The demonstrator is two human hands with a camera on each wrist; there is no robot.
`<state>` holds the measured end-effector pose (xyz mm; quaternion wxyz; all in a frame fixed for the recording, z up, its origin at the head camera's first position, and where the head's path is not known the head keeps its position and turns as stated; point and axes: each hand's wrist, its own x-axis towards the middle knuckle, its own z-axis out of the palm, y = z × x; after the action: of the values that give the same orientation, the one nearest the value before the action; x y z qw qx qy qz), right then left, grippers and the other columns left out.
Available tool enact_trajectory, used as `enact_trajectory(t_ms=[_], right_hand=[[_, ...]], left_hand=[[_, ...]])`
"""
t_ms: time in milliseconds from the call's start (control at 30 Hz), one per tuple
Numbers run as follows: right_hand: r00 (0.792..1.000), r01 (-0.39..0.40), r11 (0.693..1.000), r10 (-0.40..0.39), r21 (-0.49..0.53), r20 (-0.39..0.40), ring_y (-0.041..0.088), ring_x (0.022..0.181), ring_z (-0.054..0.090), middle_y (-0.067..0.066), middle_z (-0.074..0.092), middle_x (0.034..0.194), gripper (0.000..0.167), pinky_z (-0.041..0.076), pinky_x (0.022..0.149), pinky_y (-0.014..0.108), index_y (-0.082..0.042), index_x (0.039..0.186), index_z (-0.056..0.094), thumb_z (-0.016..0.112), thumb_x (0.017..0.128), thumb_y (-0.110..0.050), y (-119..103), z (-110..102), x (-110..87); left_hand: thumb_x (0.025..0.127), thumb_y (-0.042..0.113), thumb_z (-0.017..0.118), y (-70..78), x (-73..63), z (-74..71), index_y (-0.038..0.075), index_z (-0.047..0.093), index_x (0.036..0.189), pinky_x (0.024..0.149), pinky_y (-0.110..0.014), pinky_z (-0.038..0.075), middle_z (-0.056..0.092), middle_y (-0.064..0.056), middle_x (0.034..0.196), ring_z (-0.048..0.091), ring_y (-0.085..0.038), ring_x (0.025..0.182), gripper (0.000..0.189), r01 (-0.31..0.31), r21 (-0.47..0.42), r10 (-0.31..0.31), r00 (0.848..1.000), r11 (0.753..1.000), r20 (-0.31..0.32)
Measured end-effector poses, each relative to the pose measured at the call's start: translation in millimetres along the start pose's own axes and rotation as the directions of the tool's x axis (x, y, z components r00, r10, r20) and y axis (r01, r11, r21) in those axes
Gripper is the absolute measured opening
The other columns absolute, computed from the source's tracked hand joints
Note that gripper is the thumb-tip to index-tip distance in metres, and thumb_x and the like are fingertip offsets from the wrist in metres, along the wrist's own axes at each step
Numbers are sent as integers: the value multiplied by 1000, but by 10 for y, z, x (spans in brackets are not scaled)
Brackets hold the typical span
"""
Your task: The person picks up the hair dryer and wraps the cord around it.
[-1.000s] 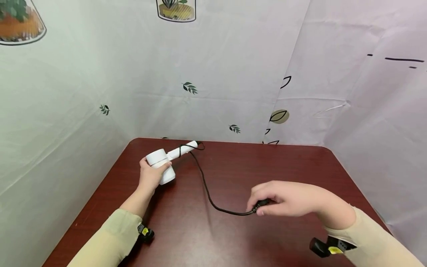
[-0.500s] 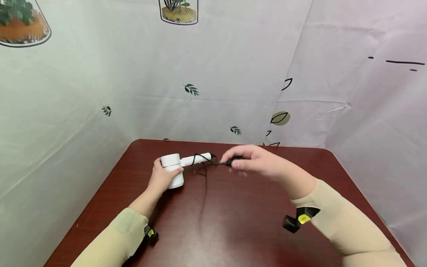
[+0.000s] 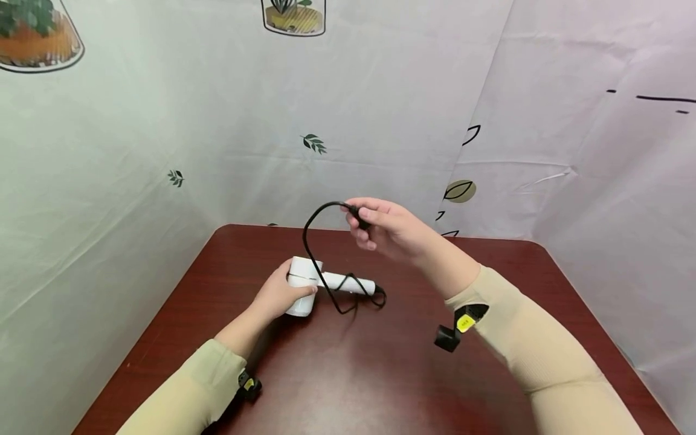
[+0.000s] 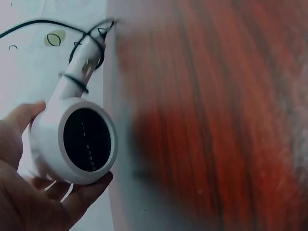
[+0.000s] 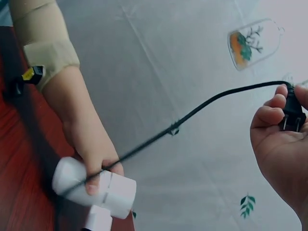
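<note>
A white hair dryer is held above the table by my left hand, its fingers and thumb wrapped round the barrel. The handle points right, with part of the black cord looped around it. In the left wrist view the dark round end of the barrel faces the camera. Up and to the right, my right hand pinches the plug between thumb and fingers; two metal prongs show in the right wrist view. Between plug and handle the cord arches through the air.
Below both hands lies a dark red wooden table with rounded far corners. Pale fabric walls with printed leaves and jars stand at its back and sides. A small black camera is strapped to the right forearm.
From low at the right, my right hand has moved up and left with the plug, lifting the cord into an arch. My left hand and the hair dryer have shifted right, the handle turning more level.
</note>
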<state>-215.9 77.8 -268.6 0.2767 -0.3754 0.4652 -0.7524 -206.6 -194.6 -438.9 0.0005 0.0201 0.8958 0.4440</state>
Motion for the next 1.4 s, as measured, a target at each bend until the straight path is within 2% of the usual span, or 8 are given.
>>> enact_trajectory(t_ms=[133, 267, 467, 633, 833, 933, 1267, 1400], right_hand=[[995, 4, 999, -1, 37, -98, 13, 70, 45, 5, 53, 91, 24, 36, 58, 20, -8, 116, 65, 44, 106, -13, 6, -91, 73], [980, -3, 999, 12, 50, -200, 12, 69, 44, 3, 54, 90, 31, 36, 57, 21, -7, 116, 63, 33, 108, -10, 25, -243, 104], [957, -10, 995, 40, 104, -287, 13, 71, 42, 2, 52, 91, 29, 35, 59, 23, -8, 116, 61, 33, 109, -15, 64, -534, 68], [931, 13, 985, 50, 170, -360, 13, 71, 42, 1, 52, 91, 28, 34, 60, 23, -9, 116, 61, 34, 109, -15, 97, -774, -11], [889, 57, 976, 47, 211, -456, 13, 70, 43, 2, 51, 92, 27, 35, 59, 23, -9, 120, 58, 35, 109, -16, 129, -992, -141], [878, 69, 971, 51, 230, -476, 14, 71, 42, 3, 51, 94, 27, 35, 60, 23, -9, 123, 57, 36, 109, -17, 150, -1072, -183], [835, 65, 972, 70, 225, -545, 13, 69, 42, 1, 53, 89, 25, 33, 60, 23, -8, 119, 58, 37, 108, -15, 283, -1320, -392], [791, 25, 990, 67, 141, -608, 12, 66, 44, 0, 55, 84, 23, 35, 58, 22, -9, 110, 65, 42, 107, -15, 353, -1408, -475]], left_hand=[[79, 30, 82, 55, -57, 41, 9, 36, 152, 77, -38, 52, 63, -12, 118, 61, -23, 95, 88, -20, -18, 22, 996, 1000, 82], [78, 27, 82, 106, -111, 63, 9, 38, 152, 74, -36, 52, 64, -11, 118, 61, -21, 92, 88, -35, -22, 38, 988, 999, 146], [76, 19, 79, 87, -138, 97, 10, 45, 148, 71, -34, 52, 65, -8, 111, 61, -19, 87, 80, -64, -42, 71, 974, 997, 214], [77, 17, 77, 102, -157, 113, 4, 46, 142, 70, -34, 53, 64, -9, 109, 63, -19, 85, 73, -48, -98, 72, 964, 994, 256], [78, 16, 75, 86, -138, 118, -2, 45, 138, 70, -33, 54, 63, -12, 110, 63, -19, 85, 69, -27, -128, 60, 964, 991, 260], [79, 16, 72, 69, -143, 111, -3, 46, 137, 70, -32, 53, 64, -12, 109, 63, -19, 85, 66, -10, -128, 41, 969, 992, 245], [83, 13, 60, 41, -164, 97, -4, 44, 140, 70, -33, 52, 62, -13, 109, 62, -19, 84, 62, 35, -259, 39, 961, 965, 275], [84, 12, 58, 6, -160, 87, -3, 42, 141, 69, -33, 53, 62, -14, 109, 62, -20, 84, 61, 49, -279, 30, 961, 959, 274]])
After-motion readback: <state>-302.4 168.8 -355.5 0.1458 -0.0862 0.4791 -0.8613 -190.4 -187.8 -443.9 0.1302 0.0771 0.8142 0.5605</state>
